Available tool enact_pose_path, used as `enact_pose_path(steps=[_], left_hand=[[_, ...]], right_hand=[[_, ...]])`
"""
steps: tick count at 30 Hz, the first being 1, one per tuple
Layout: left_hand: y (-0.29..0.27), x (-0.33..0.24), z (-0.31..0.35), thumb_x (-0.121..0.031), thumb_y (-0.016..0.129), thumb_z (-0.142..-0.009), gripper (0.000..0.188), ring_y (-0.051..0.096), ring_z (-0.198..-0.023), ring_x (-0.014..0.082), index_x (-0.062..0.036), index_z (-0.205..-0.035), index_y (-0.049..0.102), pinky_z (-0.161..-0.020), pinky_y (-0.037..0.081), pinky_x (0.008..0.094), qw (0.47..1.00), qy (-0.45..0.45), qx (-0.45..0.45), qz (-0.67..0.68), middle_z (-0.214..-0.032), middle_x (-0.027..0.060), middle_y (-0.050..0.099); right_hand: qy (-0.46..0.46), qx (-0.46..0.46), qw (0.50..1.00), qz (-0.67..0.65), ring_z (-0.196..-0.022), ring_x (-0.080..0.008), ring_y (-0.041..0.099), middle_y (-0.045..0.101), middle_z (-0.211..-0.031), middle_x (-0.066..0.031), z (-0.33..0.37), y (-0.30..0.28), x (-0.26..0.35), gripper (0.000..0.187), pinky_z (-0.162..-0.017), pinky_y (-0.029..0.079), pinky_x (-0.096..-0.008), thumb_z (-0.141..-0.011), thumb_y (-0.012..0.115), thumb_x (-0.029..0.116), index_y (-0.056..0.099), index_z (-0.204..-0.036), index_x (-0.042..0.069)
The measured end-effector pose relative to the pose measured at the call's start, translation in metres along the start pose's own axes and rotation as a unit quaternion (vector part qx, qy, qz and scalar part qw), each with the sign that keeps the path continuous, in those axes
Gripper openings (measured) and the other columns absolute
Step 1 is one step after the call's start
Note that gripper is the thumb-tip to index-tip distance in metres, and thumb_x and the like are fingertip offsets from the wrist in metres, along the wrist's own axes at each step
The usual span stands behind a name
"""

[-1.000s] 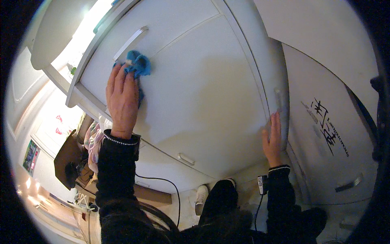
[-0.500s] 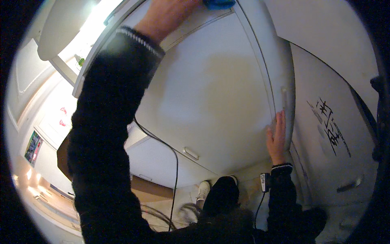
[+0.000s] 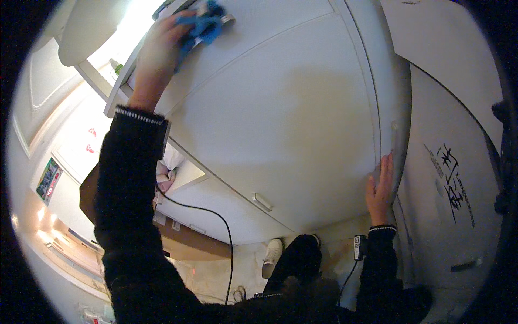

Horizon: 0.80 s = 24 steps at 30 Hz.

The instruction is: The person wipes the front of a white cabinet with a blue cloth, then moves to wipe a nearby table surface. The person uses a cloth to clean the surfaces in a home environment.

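1. Cloth (image 3: 200, 28) sat bunched against white cabinet (image 3: 259, 124), upper front; judged light, soft, best taken mid-bunch.
2. Left hand (image 3: 160, 48) gripped it, fingers curled.
3. Right hand (image 3: 381, 186), fingers nearly straight, held nothing, touched cabinet edge.

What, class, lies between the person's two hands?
The head view shows the white cabinet front, partly shadowed, between the left hand with its blue cloth and the right hand.
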<state>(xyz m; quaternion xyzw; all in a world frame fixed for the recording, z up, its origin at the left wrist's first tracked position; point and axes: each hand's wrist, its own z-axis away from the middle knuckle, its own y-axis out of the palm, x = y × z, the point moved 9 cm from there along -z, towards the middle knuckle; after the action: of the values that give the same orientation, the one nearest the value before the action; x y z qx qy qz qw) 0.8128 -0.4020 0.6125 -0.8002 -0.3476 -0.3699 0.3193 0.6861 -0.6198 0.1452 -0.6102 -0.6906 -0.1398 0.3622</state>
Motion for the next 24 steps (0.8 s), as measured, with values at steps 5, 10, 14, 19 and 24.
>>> enact_pose_path(steps=[5,10,14,19,24], left_hand=[[-0.019,0.048,0.094,-0.002,0.056,-0.087,0.025,0.056,-0.110,0.0336,-0.0054,-0.111,0.062,-0.093,0.046,0.0381,0.985,-0.165,0.024,0.035,-0.122,0.0126,0.059],[-0.031,0.047,0.130,-0.001,0.057,-0.087,0.026,0.056,-0.104,0.0360,-0.0043,-0.113,0.060,-0.089,0.046,0.0396,0.983,-0.184,-0.017,0.013,-0.117,0.0168,0.058],[-0.019,0.026,0.133,0.000,0.057,-0.086,0.026,0.056,-0.099,0.0364,-0.0033,-0.112,0.061,-0.085,0.047,0.0381,0.958,-0.282,0.038,0.028,-0.113,0.0184,0.058],[0.003,-0.013,0.111,0.004,0.059,-0.080,0.028,0.057,-0.107,0.0318,-0.0033,-0.107,0.064,-0.089,0.047,0.0337,0.934,-0.279,0.043,0.219,-0.117,0.0132,0.060],[0.007,-0.071,0.021,0.003,0.061,-0.081,0.034,0.057,-0.112,0.0291,-0.0069,-0.113,0.063,-0.096,0.045,0.0342,0.967,-0.098,0.015,0.235,-0.124,0.0112,0.059]], right_hand=[[0.005,0.017,1.000,-0.011,-0.142,-0.0363,0.018,0.020,-0.152,-0.0215,0.000,0.003,-0.001,0.059,-0.115,0.016,-0.0442,-0.093,0.045,0.018,0.024,-0.146,0.002],[-0.005,0.005,1.000,0.005,-0.140,-0.0357,0.023,0.023,-0.152,-0.0213,-0.002,-0.003,0.004,0.056,-0.113,0.021,-0.0421,-0.094,0.045,0.018,0.029,-0.144,0.000],[-0.008,-0.003,1.000,-0.001,-0.140,-0.0356,0.023,0.023,-0.152,-0.0213,-0.003,-0.004,0.007,0.056,-0.113,0.021,-0.0418,-0.094,0.045,0.018,0.028,-0.145,-0.001],[0.017,0.002,1.000,-0.005,-0.141,-0.0355,0.022,0.022,-0.152,-0.0205,-0.002,-0.001,0.001,0.057,-0.114,0.020,-0.0422,-0.093,0.046,0.016,0.027,-0.145,0.001],[0.000,-0.005,1.000,-0.004,-0.141,-0.0351,0.021,0.021,-0.152,-0.0199,-0.003,-0.001,0.000,0.059,-0.114,0.019,-0.0419,-0.092,0.048,0.014,0.027,-0.145,0.001]])
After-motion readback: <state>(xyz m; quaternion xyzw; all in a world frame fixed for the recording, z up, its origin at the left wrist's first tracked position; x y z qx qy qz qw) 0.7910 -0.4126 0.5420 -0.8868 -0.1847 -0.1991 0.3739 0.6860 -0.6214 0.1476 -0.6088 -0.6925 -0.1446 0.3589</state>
